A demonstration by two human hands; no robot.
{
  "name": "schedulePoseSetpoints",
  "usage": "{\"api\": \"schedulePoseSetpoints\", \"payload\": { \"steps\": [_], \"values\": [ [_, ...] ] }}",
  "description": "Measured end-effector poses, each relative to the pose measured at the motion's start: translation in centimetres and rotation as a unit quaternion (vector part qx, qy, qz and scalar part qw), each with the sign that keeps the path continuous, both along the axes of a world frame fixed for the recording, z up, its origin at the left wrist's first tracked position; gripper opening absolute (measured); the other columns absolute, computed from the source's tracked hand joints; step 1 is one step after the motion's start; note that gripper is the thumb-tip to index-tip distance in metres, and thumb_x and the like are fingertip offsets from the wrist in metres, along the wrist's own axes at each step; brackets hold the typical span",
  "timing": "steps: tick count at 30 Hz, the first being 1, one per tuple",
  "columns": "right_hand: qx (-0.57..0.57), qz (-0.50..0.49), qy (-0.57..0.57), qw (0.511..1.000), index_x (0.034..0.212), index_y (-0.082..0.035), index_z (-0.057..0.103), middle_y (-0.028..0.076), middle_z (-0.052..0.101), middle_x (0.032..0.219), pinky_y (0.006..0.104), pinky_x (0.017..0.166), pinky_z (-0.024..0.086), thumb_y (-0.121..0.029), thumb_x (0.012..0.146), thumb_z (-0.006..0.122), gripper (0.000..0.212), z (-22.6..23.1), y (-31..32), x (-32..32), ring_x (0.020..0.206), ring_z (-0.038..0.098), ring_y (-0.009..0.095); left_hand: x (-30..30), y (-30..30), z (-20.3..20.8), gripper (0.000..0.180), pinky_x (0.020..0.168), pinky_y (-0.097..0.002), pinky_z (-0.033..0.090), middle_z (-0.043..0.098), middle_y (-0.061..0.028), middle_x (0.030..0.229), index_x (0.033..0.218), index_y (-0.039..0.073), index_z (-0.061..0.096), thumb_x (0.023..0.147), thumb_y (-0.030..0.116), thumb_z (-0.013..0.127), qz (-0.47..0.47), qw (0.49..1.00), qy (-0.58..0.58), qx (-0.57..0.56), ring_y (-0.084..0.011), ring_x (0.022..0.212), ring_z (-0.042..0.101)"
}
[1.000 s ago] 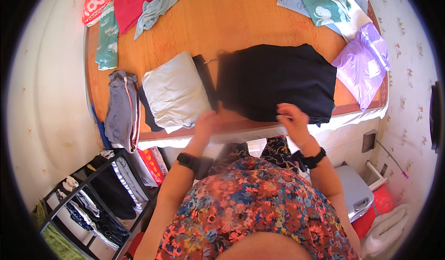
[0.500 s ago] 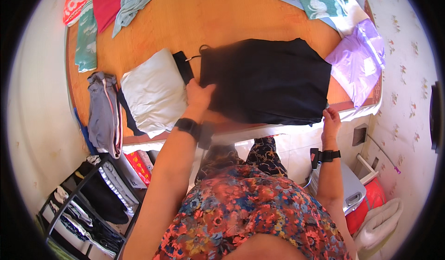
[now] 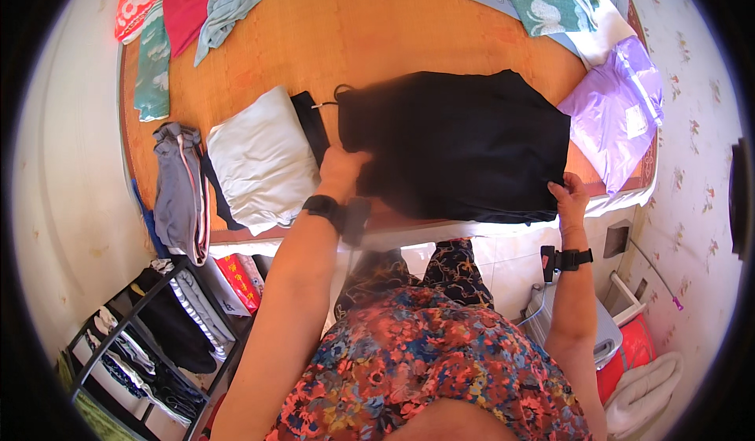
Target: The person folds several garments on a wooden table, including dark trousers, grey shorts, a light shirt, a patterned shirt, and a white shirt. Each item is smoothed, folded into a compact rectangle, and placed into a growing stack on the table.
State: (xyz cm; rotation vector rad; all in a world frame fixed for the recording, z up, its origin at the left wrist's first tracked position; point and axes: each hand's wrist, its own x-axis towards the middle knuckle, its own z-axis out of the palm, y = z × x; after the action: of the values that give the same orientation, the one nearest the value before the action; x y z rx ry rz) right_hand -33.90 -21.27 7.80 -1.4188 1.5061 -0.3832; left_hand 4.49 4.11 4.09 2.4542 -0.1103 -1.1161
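A black garment with a drawstring [image 3: 472,142] lies spread on the table in front of me. My left hand [image 3: 343,172] is closed on its left end, close to the table's front edge. At the near right corner of the same cloth, my right hand [image 3: 572,195] pinches the edge between thumb and fingers. The drawstring [image 3: 325,105] sticks out from the garment's far left corner. Just left of my left hand lies a folded white garment [image 3: 263,158], with a dark piece of cloth [image 3: 309,122] showing beside it.
Folded grey trousers [image 3: 178,189] lie at the table's left edge. A purple plastic bag [image 3: 617,118] sits at the right, below a green patterned cloth [image 3: 546,0]. Red cloth [image 3: 189,8] is at the far left. A black rack with clothes [image 3: 149,323] stands lower left.
The garment's near edge has come slightly toward me. My right hand has shifted a little right, its fingers now further onto the cloth. My left hand stays at the left end.
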Motion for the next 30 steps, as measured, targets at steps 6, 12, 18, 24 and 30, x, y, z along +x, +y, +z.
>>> {"api": "schedulePoseSetpoints", "payload": {
  "steps": [6,12,18,24,30],
  "values": [
    [0.210,-0.057,-0.137,0.966,0.107,0.004,0.061,0.008,0.066,0.096,0.0269,0.079,0.049,-0.020,0.081,0.072,0.037,1.5,-1.3,1.3,0.085,0.061,0.016,-0.5,2.1,-0.5,0.032,0.065,-0.0340,0.054,0.068,-0.0110,0.083,0.094,-0.004,0.065,0.066,0.007,0.075,0.141,0.947,0.069,-0.279,-0.0203,0.069,0.065],
    [0.386,-0.049,-0.194,0.900,0.130,0.003,0.048,0.012,0.062,0.119,0.0343,0.096,0.048,-0.029,0.089,0.063,0.054,2.0,-2.2,3.0,0.106,0.061,0.025,0.3,1.6,5.0,0.035,0.075,-0.0330,0.054,0.065,-0.0077,0.093,0.110,-0.001,0.057,0.075,0.002,0.065,0.197,0.910,0.296,-0.215,-0.0183,0.083,0.064],
    [0.197,0.011,-0.166,0.966,0.123,0.005,0.050,0.012,0.062,0.112,0.0326,0.087,0.052,-0.012,0.088,0.062,0.040,8.0,-3.2,1.1,0.096,0.063,0.022,-2.2,1.8,11.3,0.048,0.078,-0.0310,0.051,0.063,-0.0065,0.100,0.121,0.001,0.054,0.075,0.002,0.067,0.115,0.879,0.252,-0.389,-0.0155,0.086,0.060],
    [0.165,0.058,-0.096,0.980,0.121,0.002,0.057,0.004,0.065,0.106,0.0296,0.081,0.051,-0.015,0.089,0.062,0.036,15.4,2.4,-1.6,0.088,0.063,0.015,-5.3,9.0,12.8,0.051,0.082,-0.0281,0.049,0.064,-0.0065,0.106,0.122,-0.002,0.054,0.074,0.003,0.069,-0.024,0.930,0.185,-0.316,-0.0128,0.093,0.058],
    [0.267,0.077,-0.065,0.958,0.116,0.000,0.062,-0.001,0.066,0.104,0.0230,0.084,0.045,-0.010,0.084,0.062,0.033,16.6,10.3,-0.8,0.091,0.060,0.008,-7.5,17.1,13.9,0.049,0.090,-0.0292,0.047,0.063,-0.0068,0.111,0.123,-0.001,0.055,0.075,-0.002,0.065,0.065,0.921,0.280,-0.262,-0.0138,0.102,0.058]
  ]
}}
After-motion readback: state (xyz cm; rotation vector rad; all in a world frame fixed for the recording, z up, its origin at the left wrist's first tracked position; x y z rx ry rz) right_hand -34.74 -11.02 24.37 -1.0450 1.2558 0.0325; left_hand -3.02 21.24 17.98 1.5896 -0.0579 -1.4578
